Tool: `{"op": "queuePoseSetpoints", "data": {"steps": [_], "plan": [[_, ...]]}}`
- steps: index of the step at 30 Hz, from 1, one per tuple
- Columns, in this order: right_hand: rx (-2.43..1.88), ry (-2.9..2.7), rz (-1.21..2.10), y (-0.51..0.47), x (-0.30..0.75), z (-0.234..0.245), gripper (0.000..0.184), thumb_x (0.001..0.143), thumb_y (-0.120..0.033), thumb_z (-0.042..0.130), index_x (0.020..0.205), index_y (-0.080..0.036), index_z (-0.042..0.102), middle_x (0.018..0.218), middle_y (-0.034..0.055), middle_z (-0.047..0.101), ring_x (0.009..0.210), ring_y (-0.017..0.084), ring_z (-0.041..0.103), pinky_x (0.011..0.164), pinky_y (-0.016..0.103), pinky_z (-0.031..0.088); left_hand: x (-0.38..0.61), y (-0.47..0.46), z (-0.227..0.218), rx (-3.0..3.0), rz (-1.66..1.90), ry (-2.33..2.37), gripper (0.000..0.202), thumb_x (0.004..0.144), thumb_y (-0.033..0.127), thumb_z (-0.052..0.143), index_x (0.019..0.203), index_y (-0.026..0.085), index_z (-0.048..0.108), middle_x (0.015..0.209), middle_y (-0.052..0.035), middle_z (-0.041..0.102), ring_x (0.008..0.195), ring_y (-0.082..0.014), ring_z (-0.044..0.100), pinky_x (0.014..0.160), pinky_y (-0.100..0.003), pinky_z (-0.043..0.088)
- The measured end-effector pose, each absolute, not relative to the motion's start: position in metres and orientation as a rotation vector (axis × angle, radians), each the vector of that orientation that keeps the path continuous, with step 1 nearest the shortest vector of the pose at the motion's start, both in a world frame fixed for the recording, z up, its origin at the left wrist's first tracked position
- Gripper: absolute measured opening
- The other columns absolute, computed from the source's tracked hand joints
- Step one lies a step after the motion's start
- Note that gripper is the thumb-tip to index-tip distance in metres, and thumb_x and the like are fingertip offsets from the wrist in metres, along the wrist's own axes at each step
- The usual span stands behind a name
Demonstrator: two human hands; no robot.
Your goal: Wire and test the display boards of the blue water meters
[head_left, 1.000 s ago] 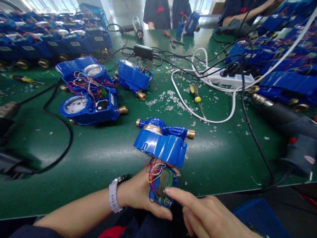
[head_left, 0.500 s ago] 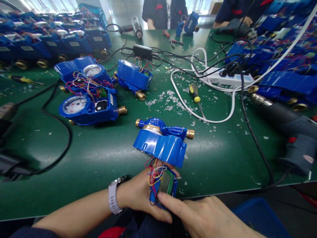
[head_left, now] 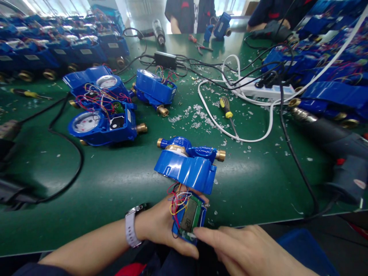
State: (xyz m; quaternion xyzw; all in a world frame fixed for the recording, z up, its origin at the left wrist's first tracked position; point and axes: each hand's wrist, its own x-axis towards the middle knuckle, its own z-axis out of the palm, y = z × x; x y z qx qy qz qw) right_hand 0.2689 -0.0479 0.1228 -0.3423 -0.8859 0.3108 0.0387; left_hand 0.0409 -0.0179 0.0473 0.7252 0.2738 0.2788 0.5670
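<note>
L hand (head_left: pixel 159 226) clenched round LCD PCB (head_left: pixel 189 216), colored wires (head_left: pixel 178 203) running up toward blue water meter body (head_left: pixel 184 165), which lies on bench (head_left: pixel 109 184) just beyond. R hand (head_left: pixel 247 245) not gripping: index tip (head_left: pixel 196 230) on PCB lower edge.

The meter housing (head_left: pixel 184 167) was glossy cobalt blue, and its pipe connector (head_left: pixel 220 155) was brass yellow. The circuit board (head_left: pixel 199 210) was green, with a grey display (head_left: pixel 189 216). The wires (head_left: pixel 177 204) were red, yellow, blue and white. The bench mat (head_left: pixel 115 180) was dark green and speckled with white flecks (head_left: pixel 198 119). The screwdriver handle (head_left: pixel 226 107) was yellow banded with black. The cable (head_left: pixel 230 130) and watch strap (head_left: pixel 130 232) were white. A co-worker's jacket (head_left: pixel 179 15) was navy with red trim.
</note>
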Motion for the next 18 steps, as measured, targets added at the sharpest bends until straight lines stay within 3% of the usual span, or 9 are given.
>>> {"op": "queuePoseSetpoints", "data": {"steps": [4,7,12,15,18], "plan": [[-0.891,-2.885,0.615,-0.05,0.263,0.11,0.047,0.078,-0.004,0.056,0.121,-0.022,0.055,0.07,-0.0043,0.067,0.048,0.015,0.064,0.039,0.027,0.035,0.04,-0.017,0.047,1.741,0.641,0.641,0.077,0.064,0.058,0.08,0.123,0.019,0.051,0.121,-0.013,0.053,0.112,-0.0292,0.054,0.1,-0.044,0.047],[-0.86,-2.857,0.6,-0.049,0.259,0.108,0.042,0.083,-0.005,0.053,0.122,-0.019,0.052,0.067,-0.0046,0.066,0.046,0.016,0.064,0.038,0.028,0.035,0.04,-0.017,0.047,1.72,0.627,0.65,0.077,0.063,0.059,0.08,0.122,0.02,0.052,0.122,-0.0128,0.053,0.112,-0.029,0.055,0.101,-0.044,0.046],[-1.12,-2.351,1.113,-0.05,0.261,0.117,0.044,0.094,-0.009,0.039,0.135,-0.024,0.044,0.086,0.0012,0.072,0.068,0.015,0.07,0.059,0.023,0.049,0.039,-0.018,0.043,1.69,0.687,0.593,0.076,0.063,0.053,0.083,0.124,0.02,0.05,0.122,-0.0123,0.053,0.114,-0.0287,0.055,0.102,-0.043,0.046],[-1.299,-1.718,1.643,-0.054,0.264,0.118,0.034,0.103,-0.031,0.033,0.135,-0.024,0.044,0.067,-0.0022,0.062,0.05,0.012,0.059,0.05,0.022,0.046,0.04,-0.018,0.041,1.637,0.717,0.544,0.078,0.064,0.051,0.083,0.126,0.021,0.047,0.122,-0.0109,0.053,0.115,-0.0279,0.054,0.102,-0.042,0.045],[-1.335,-1.183,1.964,-0.057,0.266,0.112,0.044,0.098,-0.055,0.04,0.123,-0.019,0.049,0.06,-0.0046,0.053,0.041,0.01,0.049,0.044,0.02,0.039,0.04,-0.017,0.043,1.605,0.69,0.567,0.082,0.062,0.052,0.084,0.127,0.02,0.045,0.122,-0.011,0.052,0.115,-0.028,0.053,0.102,-0.042,0.045]]}}
